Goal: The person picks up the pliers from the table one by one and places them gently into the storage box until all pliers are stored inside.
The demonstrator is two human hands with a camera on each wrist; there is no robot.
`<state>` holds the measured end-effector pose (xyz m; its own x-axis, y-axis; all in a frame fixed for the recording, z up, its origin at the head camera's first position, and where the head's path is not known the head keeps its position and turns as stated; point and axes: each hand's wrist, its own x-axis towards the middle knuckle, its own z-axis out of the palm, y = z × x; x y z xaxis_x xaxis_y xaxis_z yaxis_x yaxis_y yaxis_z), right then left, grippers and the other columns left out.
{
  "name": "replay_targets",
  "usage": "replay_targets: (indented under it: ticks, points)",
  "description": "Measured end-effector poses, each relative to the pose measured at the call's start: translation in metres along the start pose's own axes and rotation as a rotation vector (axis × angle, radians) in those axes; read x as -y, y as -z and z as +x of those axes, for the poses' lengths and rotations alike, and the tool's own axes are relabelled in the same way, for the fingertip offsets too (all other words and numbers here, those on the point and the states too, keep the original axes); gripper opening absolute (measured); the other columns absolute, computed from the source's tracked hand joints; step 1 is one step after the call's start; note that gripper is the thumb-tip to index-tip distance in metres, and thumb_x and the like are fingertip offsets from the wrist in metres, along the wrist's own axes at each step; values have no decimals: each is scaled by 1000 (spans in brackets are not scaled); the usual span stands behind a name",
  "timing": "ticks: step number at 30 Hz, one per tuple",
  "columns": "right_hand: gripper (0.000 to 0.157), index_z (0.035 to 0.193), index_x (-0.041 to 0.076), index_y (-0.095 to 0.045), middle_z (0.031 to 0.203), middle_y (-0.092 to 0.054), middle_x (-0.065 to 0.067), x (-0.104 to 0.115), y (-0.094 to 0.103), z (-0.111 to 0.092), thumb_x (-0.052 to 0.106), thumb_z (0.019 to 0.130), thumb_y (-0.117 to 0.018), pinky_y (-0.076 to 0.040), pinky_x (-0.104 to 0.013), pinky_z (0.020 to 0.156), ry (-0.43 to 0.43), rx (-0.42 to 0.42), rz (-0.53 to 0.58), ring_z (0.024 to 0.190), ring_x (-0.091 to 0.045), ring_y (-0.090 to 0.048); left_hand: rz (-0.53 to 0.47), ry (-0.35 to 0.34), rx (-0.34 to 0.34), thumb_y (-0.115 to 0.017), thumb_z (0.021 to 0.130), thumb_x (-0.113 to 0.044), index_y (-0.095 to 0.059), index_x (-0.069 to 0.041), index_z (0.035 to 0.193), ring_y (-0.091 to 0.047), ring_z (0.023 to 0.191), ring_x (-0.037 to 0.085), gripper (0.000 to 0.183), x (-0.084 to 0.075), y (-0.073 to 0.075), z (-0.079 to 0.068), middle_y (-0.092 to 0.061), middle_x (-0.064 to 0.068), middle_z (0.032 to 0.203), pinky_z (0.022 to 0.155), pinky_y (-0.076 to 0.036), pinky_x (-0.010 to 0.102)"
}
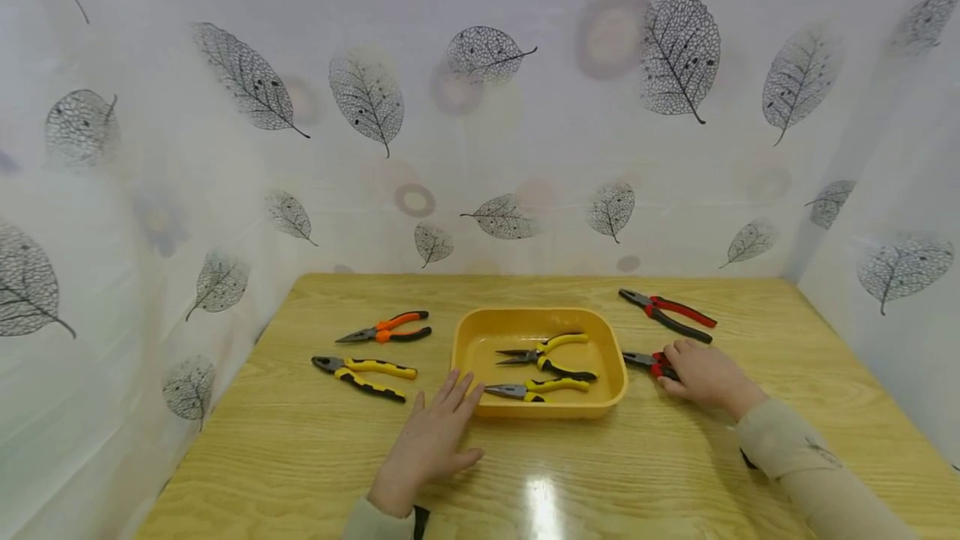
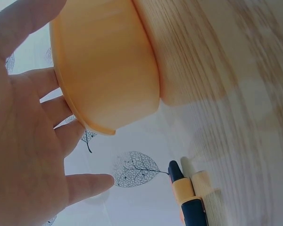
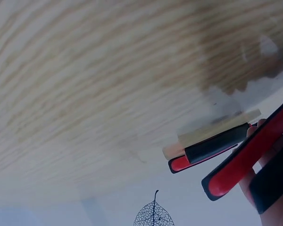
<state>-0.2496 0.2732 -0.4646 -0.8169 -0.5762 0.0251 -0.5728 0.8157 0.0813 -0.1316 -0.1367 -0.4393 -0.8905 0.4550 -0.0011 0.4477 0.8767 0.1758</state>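
Note:
My right hand [image 1: 708, 377] grips long-nose pliers [image 1: 639, 360] with red and black handles, just right of a yellow plastic tray [image 1: 551, 411]. In the right wrist view those handles stick out past the fingers, angled over the tabletop. My left hand [image 1: 429, 447] rests with straight, spread fingers at the tray's front left corner, fingertips over the rim. Two yellow-and-black long-nose pliers lie inside the tray, one [image 1: 543, 355] with parted handles and one [image 1: 536, 390] along the front wall.
Combination pliers [image 1: 666, 313] with red and black handles lie behind my right hand. Left of the tray are orange-and-black long-nose pliers [image 1: 386, 328] and yellow-and-black combination pliers [image 1: 366, 373]. A leaf-patterned curtain [image 1: 510, 132] surrounds the wooden table [image 1: 585, 482] at the back and sides.

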Motion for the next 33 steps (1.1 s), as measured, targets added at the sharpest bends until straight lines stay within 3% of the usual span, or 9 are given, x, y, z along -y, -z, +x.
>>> replay_targets:
  ticks: [12, 17, 26, 33]
  points:
    - [40, 92, 2, -55, 80, -49, -8, 2, 9, -3, 39, 77, -61, -42, -41, 53, -81, -62, -19, 71, -25, -47, -2, -2, -6, -61, 77, -48, -25, -13, 141, -9, 133, 24, 81, -1, 0, -1, -19, 8, 145, 93, -23, 62]
    - [44, 94, -1, -56, 82, -51, -13, 3, 14, -4, 38, 75, -63, -42, -49, 57, -105, -129, -34, 72, -30, -50, 3, 1, -7, -61, 77, -49, -25, -13, 141, -9, 133, 24, 82, -1, -1, -1, -19, 8, 145, 92, -23, 62]
    - [44, 89, 1, -56, 81, -51, -14, 6, 26, -7, 38, 70, -68, -42, -47, 54, -110, -278, -66, 76, -31, -49, 3, -1, -17, -61, 76, -49, -25, -13, 141, -10, 132, 25, 82, -1, 0, -1, -19, 9, 145, 93, -22, 62]
    - [42, 86, 2, -56, 79, -50, -12, 11, 34, -7, 36, 67, -71, -39, -42, 49, -60, -379, -98, 70, -29, -49, 6, -9, -23, -62, 76, -49, -26, -12, 140, -10, 132, 26, 82, -1, 1, 0, -19, 9, 145, 92, -24, 62]
